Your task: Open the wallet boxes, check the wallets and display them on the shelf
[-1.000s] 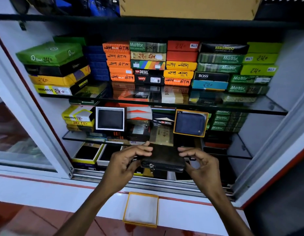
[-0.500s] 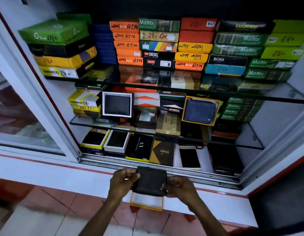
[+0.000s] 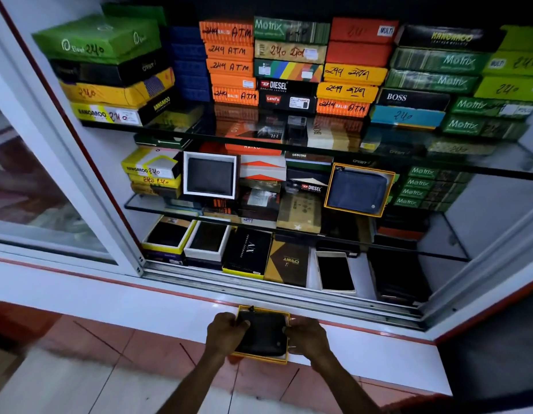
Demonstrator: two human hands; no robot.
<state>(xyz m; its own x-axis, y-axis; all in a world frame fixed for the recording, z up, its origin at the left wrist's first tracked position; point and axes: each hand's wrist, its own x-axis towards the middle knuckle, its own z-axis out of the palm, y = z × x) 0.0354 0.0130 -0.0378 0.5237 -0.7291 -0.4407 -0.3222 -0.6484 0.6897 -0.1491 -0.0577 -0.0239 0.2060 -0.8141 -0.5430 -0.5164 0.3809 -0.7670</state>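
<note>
Gripping a black zip wallet from both sides: left hand curled round its left edge with the thumb laid over the top corner, right hand curled round its right edge, fingers tucked behind and partly hidden. Both forearms reaching up from the bottom of the head view, wrists close together. Seated in a shallow yellow-rimmed box tray, the wallet fills it nearly edge to edge, zip pull poking out at the top left corner. Resting on a white sill edged with a red stripe, just in front of the cabinet's sliding track.

Behind it, glass shelves packed with stacked wallet boxes in orange, green, yellow and black. On the middle level, standing tilted for show: a dark wallet in a white-framed box and a blue zip wallet in a yellow-rimmed box. On the bottom level, open boxes with dark wallets at the left, closed black and tan boxes beside them. Below the sill, reddish floor tiles.
</note>
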